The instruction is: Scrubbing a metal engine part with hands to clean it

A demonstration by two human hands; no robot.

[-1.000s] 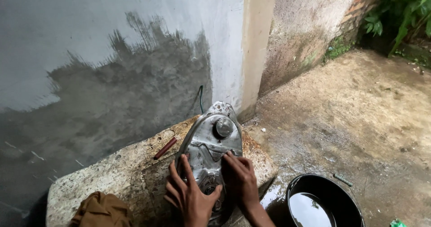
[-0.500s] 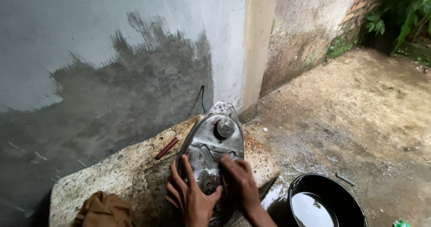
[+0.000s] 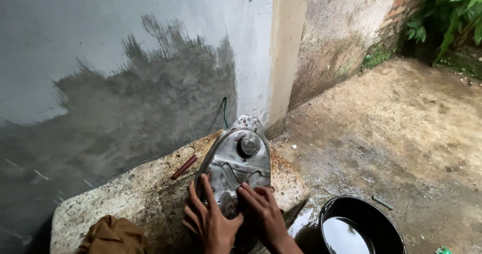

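Clearly the metal cover (image 3: 235,166) looks stiff, wet and slippery on the stone slab (image 3: 145,193). Both grips lie spread flat on its near end, left hand (image 3: 210,219) and right hand (image 3: 261,211); its rims seem the safest hold.

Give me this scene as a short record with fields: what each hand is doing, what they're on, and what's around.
Left hand: left hand lies flat, fingers spread, on the dented silver metal tank
Right hand: right hand presses on the tank's lower part, beside the left
Tank: rests on the rough wet stone slab, round cap facing up
On slab: short reddish rod; brown cloth
Ground: black plastic bucket of water on wet concrete
Behind: damp grey wall
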